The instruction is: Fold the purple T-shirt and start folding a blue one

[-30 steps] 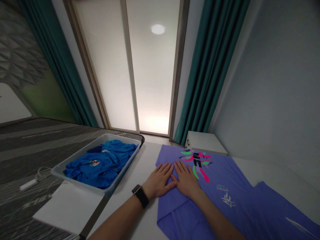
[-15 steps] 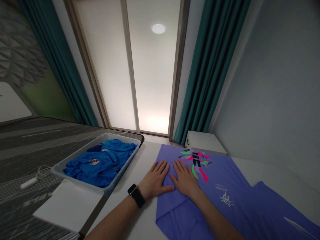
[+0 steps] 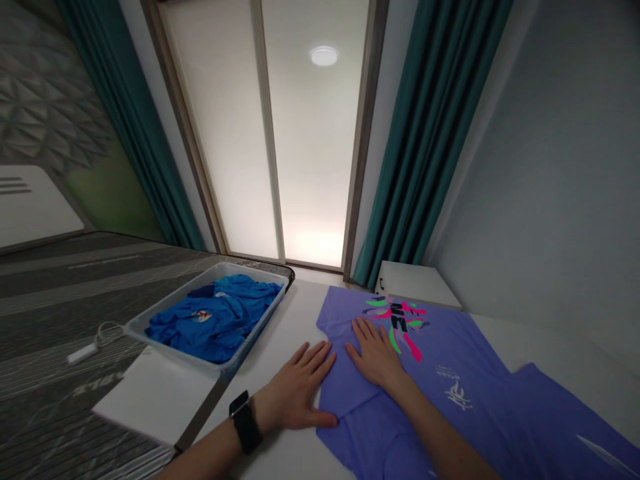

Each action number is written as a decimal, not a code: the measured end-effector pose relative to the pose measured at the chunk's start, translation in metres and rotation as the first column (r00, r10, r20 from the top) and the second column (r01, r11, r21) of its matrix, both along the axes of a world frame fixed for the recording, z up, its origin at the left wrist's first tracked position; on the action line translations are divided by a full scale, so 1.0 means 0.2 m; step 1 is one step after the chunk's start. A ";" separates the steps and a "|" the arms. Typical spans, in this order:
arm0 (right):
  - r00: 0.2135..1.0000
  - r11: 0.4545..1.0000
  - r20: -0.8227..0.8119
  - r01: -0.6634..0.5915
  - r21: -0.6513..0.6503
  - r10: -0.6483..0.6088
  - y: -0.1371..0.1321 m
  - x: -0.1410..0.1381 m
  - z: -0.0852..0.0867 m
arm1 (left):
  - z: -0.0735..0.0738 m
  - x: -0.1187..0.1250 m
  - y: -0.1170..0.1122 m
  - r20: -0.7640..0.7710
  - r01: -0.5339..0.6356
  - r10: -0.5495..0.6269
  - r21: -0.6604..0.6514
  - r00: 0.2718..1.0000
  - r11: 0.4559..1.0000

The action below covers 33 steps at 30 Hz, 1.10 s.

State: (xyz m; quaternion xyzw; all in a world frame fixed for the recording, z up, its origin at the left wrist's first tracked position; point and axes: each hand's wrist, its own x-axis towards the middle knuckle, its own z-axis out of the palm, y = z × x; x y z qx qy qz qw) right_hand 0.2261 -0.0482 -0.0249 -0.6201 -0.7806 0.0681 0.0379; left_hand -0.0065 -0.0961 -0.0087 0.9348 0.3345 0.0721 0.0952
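Observation:
A purple T-shirt [image 3: 425, 400] lies spread on the white table, with a pink, green and black print [image 3: 399, 317] and a small white logo. On its left part, below the print, my right hand [image 3: 374, 353] rests flat with the fingers stretched out. My left hand [image 3: 300, 387] wears a black watch [image 3: 245, 420] at the wrist. It lies open at the shirt's left edge, mostly over the table, its fingertips and thumb reaching the cloth. Part of the shirt beneath my right forearm is hidden.
Left of the shirt, a clear plastic bin [image 3: 135, 330] holds crumpled blue clothes [image 3: 215, 317]. A white cable with a plug block [image 3: 83, 353] lies beyond it on the grey patterned bed cover [image 3: 50, 293]. A white cabinet [image 3: 417, 283] stands behind the table by the teal curtain [image 3: 420, 133].
My left hand has slid left and toward me, off most of the shirt to its edge. My right hand stays on the cloth. The view has shifted slightly.

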 end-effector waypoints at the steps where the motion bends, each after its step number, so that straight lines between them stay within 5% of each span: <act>1: 1.000 1.000 0.000 -0.002 -0.002 0.002 0.00 0.00 0.00 | 0.00 0.00 0.00 0.003 0.003 -0.003 -0.001 1.000 1.000; 6: 1.000 1.000 0.016 -0.006 -0.006 0.006 -0.04 0.01 0.04 | -0.01 -0.01 0.00 0.018 0.007 -0.007 -0.001 1.000 1.000; 11: 0.997 0.997 -0.016 -0.080 0.005 0.080 -0.23 0.01 0.09 | 0.00 -0.02 0.00 0.059 0.036 -0.037 0.004 0.998 0.999; 16: 0.986 0.986 -0.052 -0.158 -0.051 0.155 -0.40 0.02 0.06 | 0.02 -0.02 0.01 0.044 0.110 -0.108 -0.030 0.993 0.994; 22: 0.985 0.985 -0.085 -0.159 -0.061 0.153 -0.42 0.03 0.03 | 0.03 -0.02 0.00 0.018 0.100 -0.100 -0.025 0.995 0.995; 33: 0.995 0.995 -0.081 -0.070 -0.069 0.064 -0.41 0.18 0.15 | 0.02 0.04 0.00 0.193 -0.058 0.054 0.016 0.980 0.998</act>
